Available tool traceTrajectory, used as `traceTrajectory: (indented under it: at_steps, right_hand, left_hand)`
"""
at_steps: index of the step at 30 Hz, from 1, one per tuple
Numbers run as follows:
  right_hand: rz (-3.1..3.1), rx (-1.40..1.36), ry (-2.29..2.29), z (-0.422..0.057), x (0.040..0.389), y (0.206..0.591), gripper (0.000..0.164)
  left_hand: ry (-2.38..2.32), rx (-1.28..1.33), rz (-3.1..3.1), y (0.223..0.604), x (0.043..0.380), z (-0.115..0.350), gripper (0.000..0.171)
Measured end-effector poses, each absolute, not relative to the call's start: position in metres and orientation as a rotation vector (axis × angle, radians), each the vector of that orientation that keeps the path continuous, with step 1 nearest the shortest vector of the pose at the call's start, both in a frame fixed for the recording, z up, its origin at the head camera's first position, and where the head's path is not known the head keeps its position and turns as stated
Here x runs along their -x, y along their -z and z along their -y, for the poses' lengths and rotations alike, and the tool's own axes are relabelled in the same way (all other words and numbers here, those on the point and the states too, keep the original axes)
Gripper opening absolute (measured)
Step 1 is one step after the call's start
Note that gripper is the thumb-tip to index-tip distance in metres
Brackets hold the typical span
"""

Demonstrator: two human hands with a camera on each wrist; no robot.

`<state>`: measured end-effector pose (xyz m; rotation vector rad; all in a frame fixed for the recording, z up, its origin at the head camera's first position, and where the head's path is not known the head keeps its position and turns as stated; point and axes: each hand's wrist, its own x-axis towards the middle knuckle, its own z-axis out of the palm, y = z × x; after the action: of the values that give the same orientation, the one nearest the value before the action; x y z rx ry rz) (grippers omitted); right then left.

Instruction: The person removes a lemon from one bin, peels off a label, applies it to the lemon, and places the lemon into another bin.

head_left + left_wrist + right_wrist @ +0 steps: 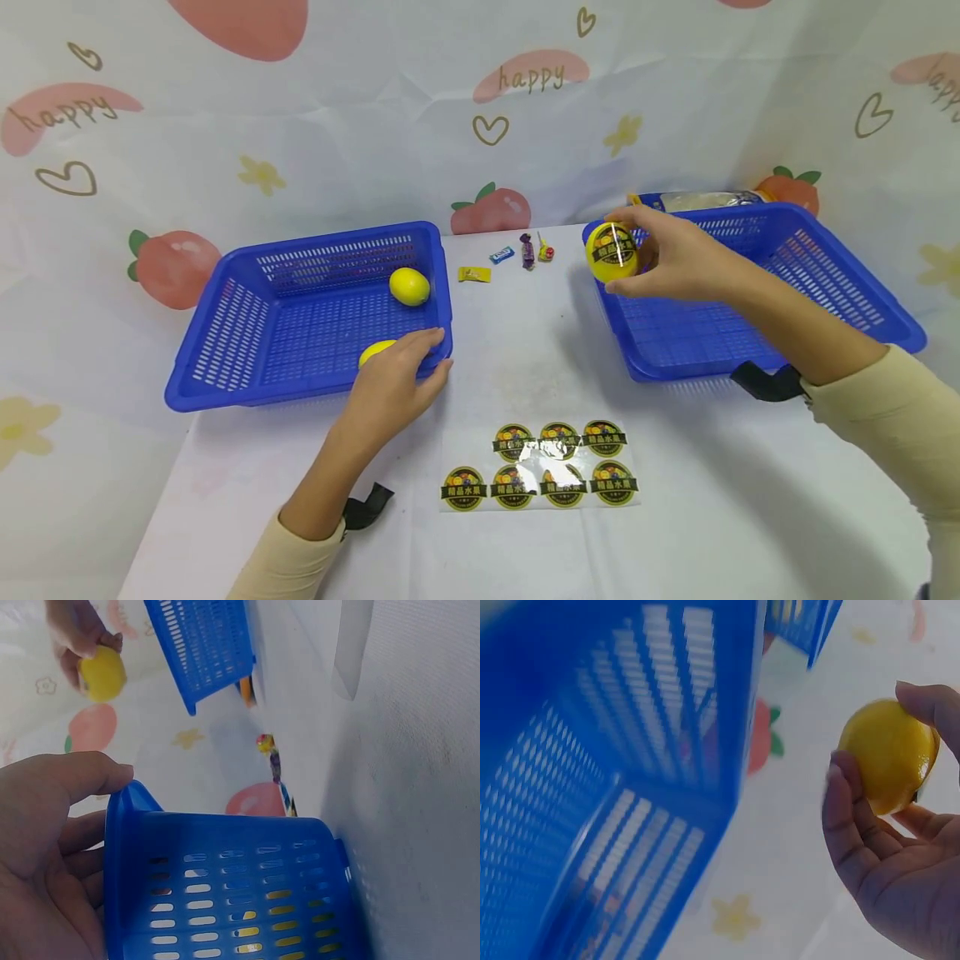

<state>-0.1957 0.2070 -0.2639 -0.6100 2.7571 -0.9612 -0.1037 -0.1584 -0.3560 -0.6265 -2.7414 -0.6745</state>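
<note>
My right hand [686, 254] grips a yellow lemon [889, 754] between thumb and fingertips, above the left end of the right blue basket [633, 367]. A round black-and-gold sticker [613, 245] on the lemon faces the head camera. At the left blue basket [247, 400], my left hand [393, 387] grips the rim near the front right corner, its thumb [105, 774] on the outer side. Inside that basket lie two lemons: one [409, 287] at the back right, another [375, 352] partly hidden by the left hand.
A clear sheet [540, 500] with several round stickers lies on the table between the arms. Small wrapped sweets [475, 274] and a lollipop [547, 250] sit along the back edge. Behind the right basket is a blue-and-yellow package [705, 200]. A patterned cloth hangs at the back.
</note>
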Motion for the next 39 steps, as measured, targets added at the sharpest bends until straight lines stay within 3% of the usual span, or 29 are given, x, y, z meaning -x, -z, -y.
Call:
traceTrajectory:
  at_steps: [6,14,39]
  right_hand:
    - [-2.754,0.532,0.916,-0.227,0.223,0.265,0.087]
    - [-2.773,0.583,0.651,-0.240,0.254,0.298,0.077]
    - [-2.662,0.656,0.344,-0.229,0.286,0.320,0.071]
  left_hand:
    - [0.666,0.625,2.753,0.357,0.104,0.159,0.042]
    - [0.646,0.617,2.770,0.357,0.104,0.159,0.041]
    - [0.649,0.619,2.743,0.358,0.104,0.158,0.040]
